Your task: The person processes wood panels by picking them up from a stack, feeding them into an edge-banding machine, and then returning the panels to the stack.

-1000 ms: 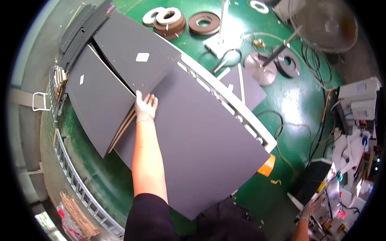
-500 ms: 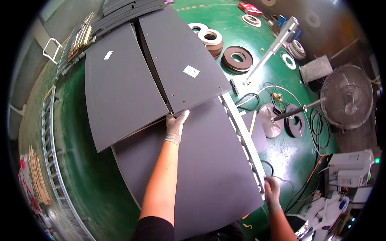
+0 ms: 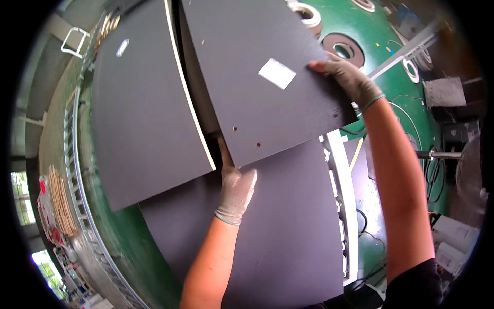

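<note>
A dark grey board (image 3: 226,67) with drilled holes and a white label (image 3: 277,73) tilts up a little. My gloved left hand (image 3: 236,188) grips its near left corner, with some fingers hidden under the board. On its right edge my gloved right hand (image 3: 352,77) is closed, the thumb on top and bare at the tip. Beside it, across a dark gap, lies a second grey board (image 3: 139,113) with a pale near edge and a small label. Beneath both is a larger plain grey board (image 3: 288,226).
A white rail with rollers (image 3: 343,206) runs along the right side. Tape-like rolls (image 3: 342,49) lie on the green floor, with a pole and a stand fan (image 3: 471,175) farther right. A metal roller track (image 3: 77,190) and wooden sticks (image 3: 62,201) are on the left.
My right hand has moved from the white rail up to the right edge of the holed board. That board has lifted and shifted right, widening the gap. The view has moved closer.
</note>
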A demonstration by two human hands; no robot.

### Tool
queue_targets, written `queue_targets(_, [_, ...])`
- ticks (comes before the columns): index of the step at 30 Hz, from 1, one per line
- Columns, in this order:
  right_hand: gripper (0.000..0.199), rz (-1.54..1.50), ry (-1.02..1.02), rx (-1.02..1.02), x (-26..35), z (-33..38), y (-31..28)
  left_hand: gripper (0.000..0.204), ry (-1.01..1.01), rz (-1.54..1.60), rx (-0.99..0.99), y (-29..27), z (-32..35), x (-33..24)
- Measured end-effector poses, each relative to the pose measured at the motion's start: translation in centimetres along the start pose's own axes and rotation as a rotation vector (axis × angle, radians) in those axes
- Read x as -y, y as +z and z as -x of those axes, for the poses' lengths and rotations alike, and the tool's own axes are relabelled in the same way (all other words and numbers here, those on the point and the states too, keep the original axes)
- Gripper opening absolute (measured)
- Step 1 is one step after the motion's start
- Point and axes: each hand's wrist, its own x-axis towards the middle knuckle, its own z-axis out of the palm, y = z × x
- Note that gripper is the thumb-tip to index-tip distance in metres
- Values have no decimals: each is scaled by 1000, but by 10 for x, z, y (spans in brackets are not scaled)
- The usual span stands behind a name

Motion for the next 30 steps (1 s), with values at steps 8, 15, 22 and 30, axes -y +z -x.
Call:
queue_targets(8, [37, -473, 81, -95, -42, -23, -27, 85, 269, 264, -125, -2, 7, 26])
queue_targets(15, [37, -456, 229, 77, -25, -3, -13, 81, 463, 175, -102, -13, 8, 47])
queue_targets(22, [46, -442, 194, 114, -56, 28, -42, 88, 568, -179, -253, -5, 19, 55])
queue_targets(30, [58, -487, 255, -16, -64, 75, -45, 76, 267, 16, -67, -11, 5, 21])
